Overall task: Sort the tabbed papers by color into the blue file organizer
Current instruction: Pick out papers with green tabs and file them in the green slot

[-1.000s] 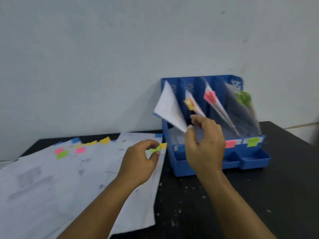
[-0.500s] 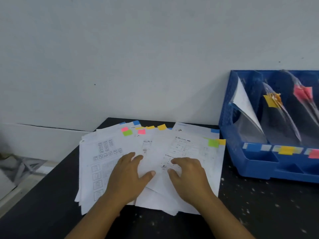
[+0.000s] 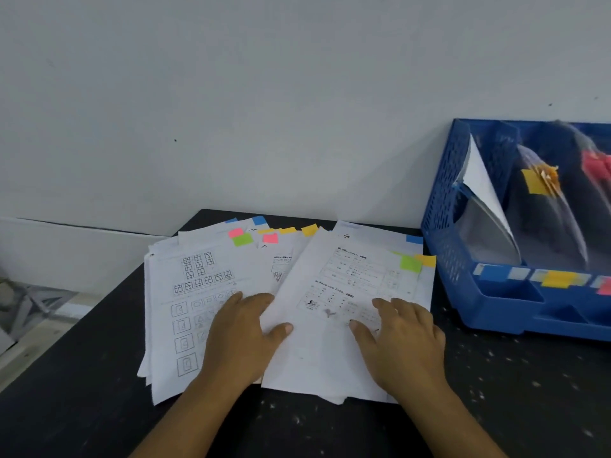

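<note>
A loose pile of white printed papers (image 3: pixel 205 292) with blue, pink, green and yellow tabs lies on the black table. The top sheet (image 3: pixel 347 285) carries a green tab (image 3: pixel 411 263). My left hand (image 3: pixel 244 328) rests flat on the pile, its thumb on the top sheet's left edge. My right hand (image 3: pixel 401 342) lies flat on that sheet, fingers spread. The blue file organizer (image 3: pixel 443 246) stands at the right against the wall, with sheets in its slots showing yellow (image 3: pixel 540 181) and pink tabs (image 3: pixel 596 163). Its right part is cut off.
The black table (image 3: pixel 99 375) is speckled with white flecks and ends at the left, where the floor (image 3: pixel 29 328) shows below. A plain grey wall (image 3: pixel 264 110) rises behind the table. Colour labels (image 3: pixel 558 278) line the organizer's front ledge.
The view swung left from the organizer to the pile. My right hand left the organizer and came down on the papers. Both hands have since spread apart, shifting the top sheet slightly right.
</note>
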